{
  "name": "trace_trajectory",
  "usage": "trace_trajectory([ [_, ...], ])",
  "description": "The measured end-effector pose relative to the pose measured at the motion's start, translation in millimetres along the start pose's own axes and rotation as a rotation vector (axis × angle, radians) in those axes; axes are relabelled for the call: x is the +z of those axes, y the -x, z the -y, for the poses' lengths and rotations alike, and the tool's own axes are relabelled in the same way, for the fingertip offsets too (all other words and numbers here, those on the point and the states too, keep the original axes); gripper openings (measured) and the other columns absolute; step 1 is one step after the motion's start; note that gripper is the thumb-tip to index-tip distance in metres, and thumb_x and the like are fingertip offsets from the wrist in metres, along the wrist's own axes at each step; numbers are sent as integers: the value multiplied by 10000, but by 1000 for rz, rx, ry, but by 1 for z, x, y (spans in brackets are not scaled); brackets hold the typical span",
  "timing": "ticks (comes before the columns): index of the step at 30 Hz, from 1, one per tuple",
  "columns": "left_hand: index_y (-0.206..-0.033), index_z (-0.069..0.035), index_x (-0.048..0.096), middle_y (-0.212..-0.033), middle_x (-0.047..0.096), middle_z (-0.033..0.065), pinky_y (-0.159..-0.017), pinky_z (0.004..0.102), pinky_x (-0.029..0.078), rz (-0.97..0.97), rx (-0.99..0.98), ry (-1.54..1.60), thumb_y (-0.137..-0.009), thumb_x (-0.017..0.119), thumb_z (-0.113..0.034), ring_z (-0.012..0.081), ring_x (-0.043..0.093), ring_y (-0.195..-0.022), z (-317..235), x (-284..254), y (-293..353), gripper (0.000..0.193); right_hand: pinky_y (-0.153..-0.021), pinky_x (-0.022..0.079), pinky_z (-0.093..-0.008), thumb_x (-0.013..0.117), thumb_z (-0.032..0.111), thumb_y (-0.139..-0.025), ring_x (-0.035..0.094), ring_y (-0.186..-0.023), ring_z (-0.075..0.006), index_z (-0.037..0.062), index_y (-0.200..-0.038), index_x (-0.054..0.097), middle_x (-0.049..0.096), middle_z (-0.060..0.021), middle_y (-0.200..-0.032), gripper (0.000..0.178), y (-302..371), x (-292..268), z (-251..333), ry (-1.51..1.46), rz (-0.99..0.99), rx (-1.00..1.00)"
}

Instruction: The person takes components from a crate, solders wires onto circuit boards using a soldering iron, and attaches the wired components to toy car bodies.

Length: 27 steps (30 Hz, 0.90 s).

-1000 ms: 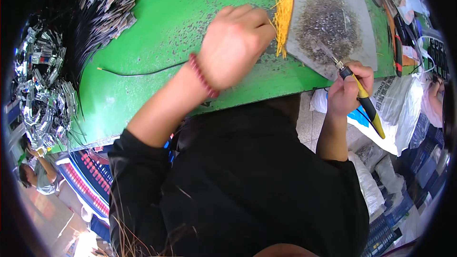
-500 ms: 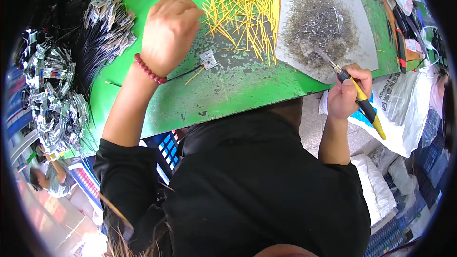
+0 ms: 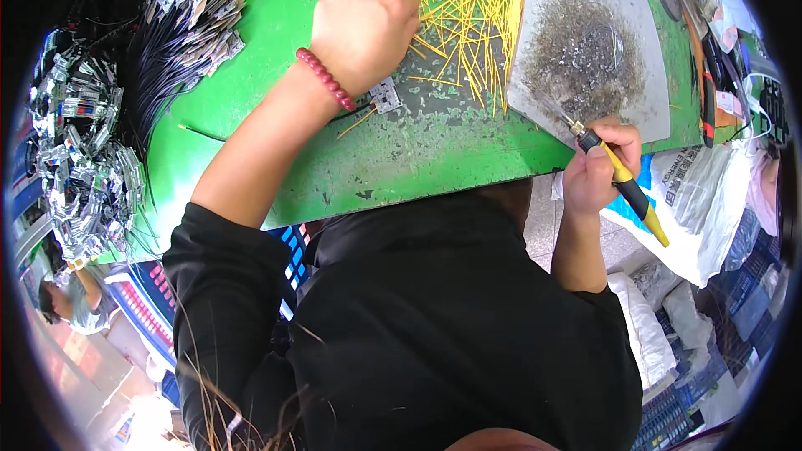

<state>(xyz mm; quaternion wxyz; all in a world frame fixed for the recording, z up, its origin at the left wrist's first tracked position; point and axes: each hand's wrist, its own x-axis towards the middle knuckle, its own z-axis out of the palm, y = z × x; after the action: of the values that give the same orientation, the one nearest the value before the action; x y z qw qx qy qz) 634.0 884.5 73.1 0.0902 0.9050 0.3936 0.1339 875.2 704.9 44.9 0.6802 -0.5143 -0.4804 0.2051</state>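
Two bare hands work above a green tabletop (image 3: pixel 384 171), its paint scuffed and flaking to grey near the middle of the frame. The left hand (image 3: pixel 366 33), at upper centre, is curled knuckles-up into a loose fist; its fingertips are hidden, so whether it grips anything cannot be told. Round, dark-red beads form a bracelet (image 3: pixel 324 79) at its wrist. At centre right, the right hand (image 3: pixel 595 175) closes around a yellow-and-black pen-shaped tool (image 3: pixel 640 199), thumb along the barrel, its slim metal end slanting toward the upper left over the near edge of a pale grey sheet (image 3: pixel 652 117). Dark, glinting grit (image 3: pixel 581 58) covers the sheet's middle in a rough round patch.

Just right of the left hand, thin, straight yellow strands (image 3: pixel 480 21) lie in a crisscross heap. Below the hand sits a small, flat silvery plate (image 3: pixel 386 95), partly covered, with one yellow strand slanting beside it. A black wire (image 3: pixel 205 133) emerges left of the forearm. At upper left, slender black leads fan from a bundle (image 3: pixel 194 12) with flat tan and silvery ends; at far left, shiny, angular pieces (image 3: pixel 83 159) form a tangled pile. A crumpled white sack (image 3: pixel 689 209) slumps below the tabletop at right.
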Motion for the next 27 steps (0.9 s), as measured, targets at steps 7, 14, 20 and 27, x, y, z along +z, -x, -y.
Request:
trace_trajectory([
  [7, -810, -35, 618, -781, 652, 113, -653, 385, 504, -169, 64, 121, -796, 635, -96, 301, 635, -720, 4, -10, 3, 65, -539, 348, -211, 558, 98, -776, 436, -604, -106, -6, -913, 502, 509, -95, -750, 181, -4, 5, 3, -25, 46, 4],
  [14, -784, -73, 624, -684, 631, 84, -684, 389, 497, -165, 29, 268, -763, 656, -115, 301, 631, -691, 3, -12, 9, 57, -543, 345, -207, 561, 96, -784, 437, -614, -100, -9, -913, 502, 508, -94, -760, 176, -4, 11, 9, -12, 55, 5],
  [20, -877, -70, 678, -837, 669, 113, -687, 393, 521, -298, 138, 244, -786, 639, -89, 297, 647, -770, 9, -1, 10, 102, -568, 345, -220, 555, 76, -751, 437, -626, -110, -12, -887, 506, 508, -97, -765, 169, -1, 13, 16, -39, 37, 5],
  [27, -852, -69, 674, -826, 654, 99, -680, 378, 530, -200, -33, 265, -806, 644, -146, 297, 649, -765, 0, -9, 13, 95, -541, 336, -213, 577, 86, -777, 430, -608, -92, -23, -913, 512, 517, -84, -765, 186, -3, 16, 11, -49, 41, -2],
])
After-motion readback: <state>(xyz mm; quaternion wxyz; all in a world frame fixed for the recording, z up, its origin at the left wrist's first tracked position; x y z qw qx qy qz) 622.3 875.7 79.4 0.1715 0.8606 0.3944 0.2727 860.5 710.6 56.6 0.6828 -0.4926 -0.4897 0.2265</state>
